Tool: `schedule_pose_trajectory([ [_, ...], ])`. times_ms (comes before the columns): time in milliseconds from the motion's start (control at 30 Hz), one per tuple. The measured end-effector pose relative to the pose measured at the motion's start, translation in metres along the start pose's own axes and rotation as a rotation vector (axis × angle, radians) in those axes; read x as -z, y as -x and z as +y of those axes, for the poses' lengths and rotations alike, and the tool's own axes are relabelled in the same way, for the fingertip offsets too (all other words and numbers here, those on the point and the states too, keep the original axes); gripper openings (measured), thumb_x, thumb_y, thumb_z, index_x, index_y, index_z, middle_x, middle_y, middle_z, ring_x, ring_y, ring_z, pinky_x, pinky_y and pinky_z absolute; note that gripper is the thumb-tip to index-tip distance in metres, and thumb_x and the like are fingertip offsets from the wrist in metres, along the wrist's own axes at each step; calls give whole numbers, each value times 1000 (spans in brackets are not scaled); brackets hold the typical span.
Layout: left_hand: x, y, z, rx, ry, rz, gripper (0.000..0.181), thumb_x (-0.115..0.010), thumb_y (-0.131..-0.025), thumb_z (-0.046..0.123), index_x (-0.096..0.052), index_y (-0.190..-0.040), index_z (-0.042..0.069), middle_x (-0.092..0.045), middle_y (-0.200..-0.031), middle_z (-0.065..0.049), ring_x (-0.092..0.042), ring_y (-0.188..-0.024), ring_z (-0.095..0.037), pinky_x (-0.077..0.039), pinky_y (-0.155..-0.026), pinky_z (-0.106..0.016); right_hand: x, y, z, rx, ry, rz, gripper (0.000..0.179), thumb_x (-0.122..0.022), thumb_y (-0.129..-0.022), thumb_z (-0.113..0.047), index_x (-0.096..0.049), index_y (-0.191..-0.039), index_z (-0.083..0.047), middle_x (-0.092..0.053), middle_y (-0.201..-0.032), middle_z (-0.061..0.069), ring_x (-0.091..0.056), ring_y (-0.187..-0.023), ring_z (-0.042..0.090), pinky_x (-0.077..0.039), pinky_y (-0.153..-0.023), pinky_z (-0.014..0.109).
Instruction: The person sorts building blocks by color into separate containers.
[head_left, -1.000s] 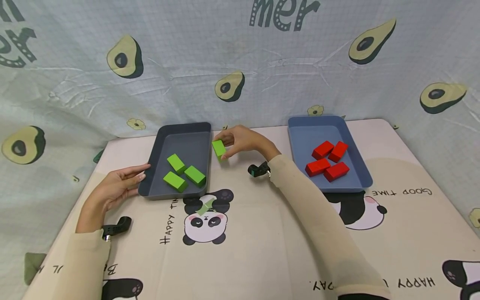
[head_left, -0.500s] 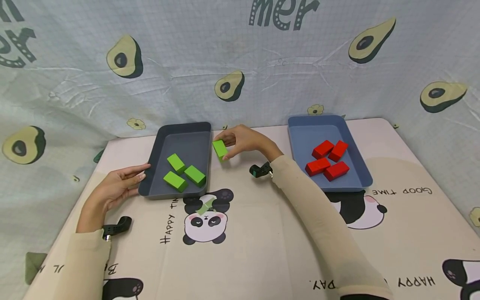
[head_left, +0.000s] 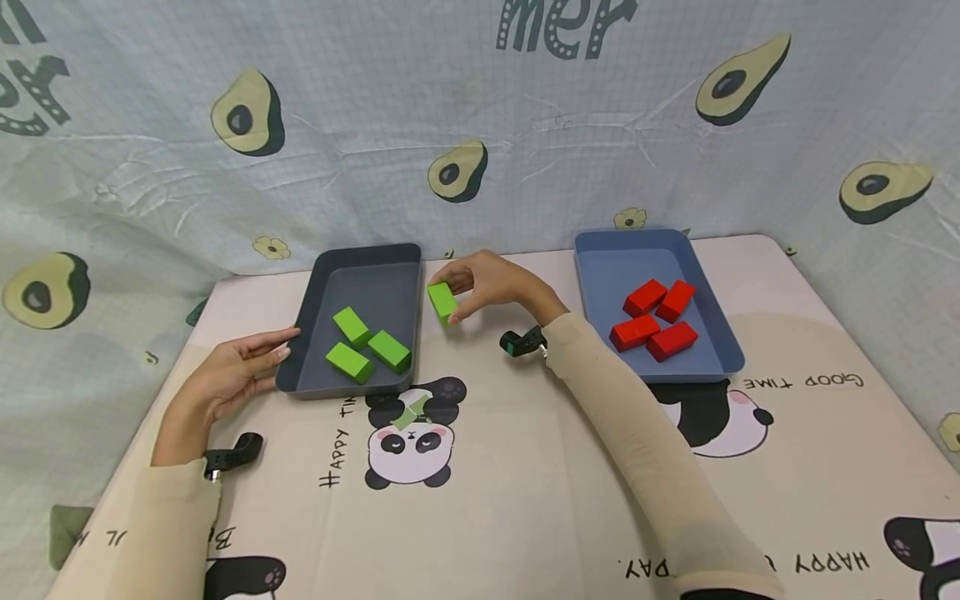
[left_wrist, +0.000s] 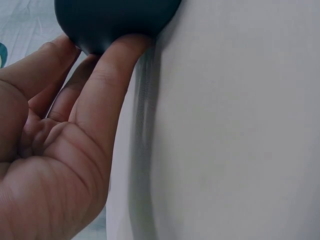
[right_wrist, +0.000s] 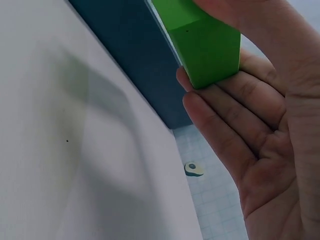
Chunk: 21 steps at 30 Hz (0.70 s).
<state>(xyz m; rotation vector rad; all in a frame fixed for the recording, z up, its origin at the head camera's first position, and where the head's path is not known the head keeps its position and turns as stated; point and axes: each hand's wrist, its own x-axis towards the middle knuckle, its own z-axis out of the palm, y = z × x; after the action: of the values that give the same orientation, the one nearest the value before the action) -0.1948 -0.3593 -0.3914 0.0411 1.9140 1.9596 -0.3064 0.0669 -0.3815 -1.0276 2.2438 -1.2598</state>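
In the head view my right hand (head_left: 487, 283) pinches a green block (head_left: 443, 303) between thumb and fingers, just right of the dark grey tray (head_left: 300, 292). In the right wrist view the same block (right_wrist: 210, 50) is held above the table, its lower end against the fingertips, with the tray wall (right_wrist: 135, 55) behind it. Three more green blocks (head_left: 349, 363) lie inside the dark tray. My left hand (head_left: 236, 371) touches that tray's left side with extended fingers; in the left wrist view the fingertips (left_wrist: 131, 45) meet its rounded corner.
A blue tray (head_left: 716, 350) with several red blocks (head_left: 635, 332) stands at the right. The table's cloth (head_left: 517, 483) carries panda prints and lettering. Behind and beside the table hangs a pale curtain (head_left: 360, 108) with avocado prints.
My right hand and the green block have drifted very slightly to the right. The left hand and both trays have stayed where they were.
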Motion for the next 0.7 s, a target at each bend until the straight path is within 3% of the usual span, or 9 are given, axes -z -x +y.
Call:
schedule_pose_trajectory([
  [267,-1,0,1,16,-23,19,31,-66,-99,10,-73,-126,26,-64,-123,15,-69,-102,-6,-60,-80,-25,1,1,1,7,35,10,68,-94,-73,-16,-66,-134,-7,-67,-134,8,-67,-119,23,-52,-103,34],
  [700,0,-1,-1,18,-5,13,32,-64,-100,7,-75,-123,27,-66,-120,17,-70,-100,-6,-61,-79,-25,-1,1,-2,48,6,4,66,-92,-73,-12,-65,-133,-4,-68,-131,11,-67,-119,24,-51,-105,40],
])
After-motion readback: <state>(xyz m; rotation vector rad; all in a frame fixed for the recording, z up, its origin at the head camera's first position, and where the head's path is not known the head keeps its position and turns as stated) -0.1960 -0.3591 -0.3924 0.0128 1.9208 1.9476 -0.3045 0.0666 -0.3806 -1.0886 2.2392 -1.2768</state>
